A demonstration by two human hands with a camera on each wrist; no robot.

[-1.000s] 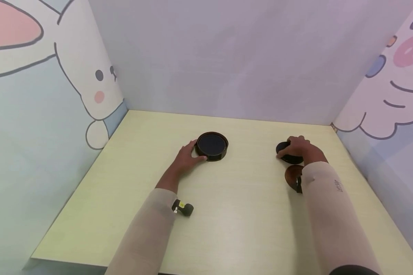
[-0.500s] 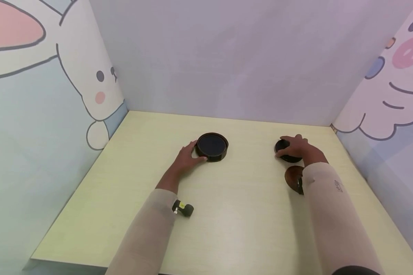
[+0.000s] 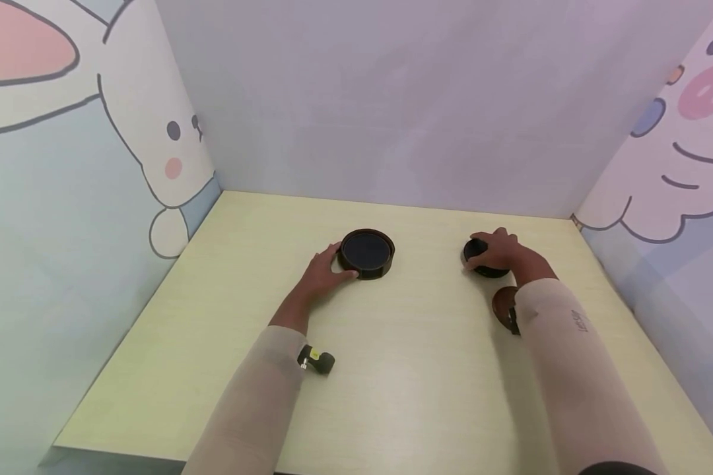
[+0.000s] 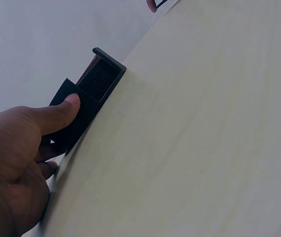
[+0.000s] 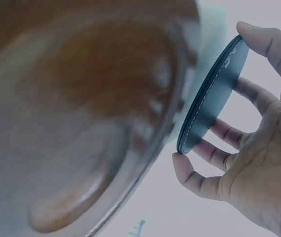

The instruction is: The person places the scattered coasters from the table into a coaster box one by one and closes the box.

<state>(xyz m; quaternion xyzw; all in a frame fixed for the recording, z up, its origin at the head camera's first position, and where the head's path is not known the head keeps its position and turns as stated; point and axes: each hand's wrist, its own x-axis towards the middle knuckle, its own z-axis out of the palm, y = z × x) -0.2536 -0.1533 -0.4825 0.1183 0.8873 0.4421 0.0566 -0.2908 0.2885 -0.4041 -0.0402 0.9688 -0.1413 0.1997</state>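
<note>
On the table, a round black coaster holder (image 3: 383,269) stands upright with dark coasters (image 3: 365,251) stacked inside. My left hand (image 3: 319,276) grips its near-left side, the thumb on the front wall beside a slot that shows stacked edges in the left wrist view. Over at the right, my right hand (image 3: 502,252) holds a black round coaster (image 5: 218,94) with a stitched rim by its edges, fingertips and thumb around it. Its edge looks layered; I cannot tell whether it is more than one. Below the right wrist is a glossy brown round dish-like thing (image 3: 502,305), partly hidden by the sleeve.
The pale wooden table (image 3: 392,396) is bordered by a plain back wall (image 3: 380,99) and two side walls with cartoon drawings. Small black wrist cameras, such as the left one (image 3: 321,361), stick out from the sleeves.
My right hand has shifted left and slightly toward the back wall, carrying the coaster from near the brown dish-like thing. The left hand and the holder stay put.
</note>
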